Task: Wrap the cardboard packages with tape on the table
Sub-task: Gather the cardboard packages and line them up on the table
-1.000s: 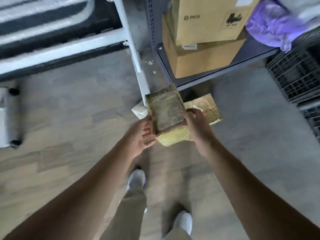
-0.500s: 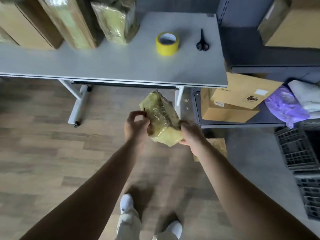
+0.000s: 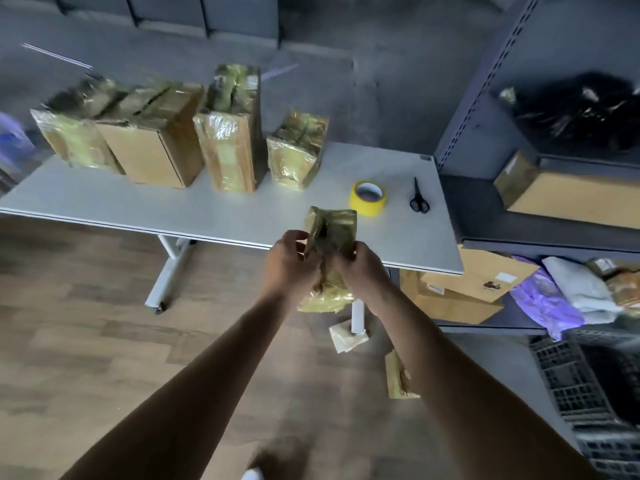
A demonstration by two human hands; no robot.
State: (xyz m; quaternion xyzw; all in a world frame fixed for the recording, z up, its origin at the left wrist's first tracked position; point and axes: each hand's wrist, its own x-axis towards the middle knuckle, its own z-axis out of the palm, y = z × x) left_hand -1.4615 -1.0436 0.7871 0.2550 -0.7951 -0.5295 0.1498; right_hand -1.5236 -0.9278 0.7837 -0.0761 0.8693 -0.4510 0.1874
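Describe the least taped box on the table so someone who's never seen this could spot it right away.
Look at the white table, where upright packages stand in a row at the back. The box is second from the left, between the leftmost package and the tall package. Their fronts shine with yellowish tape; its front is bare brown cardboard.
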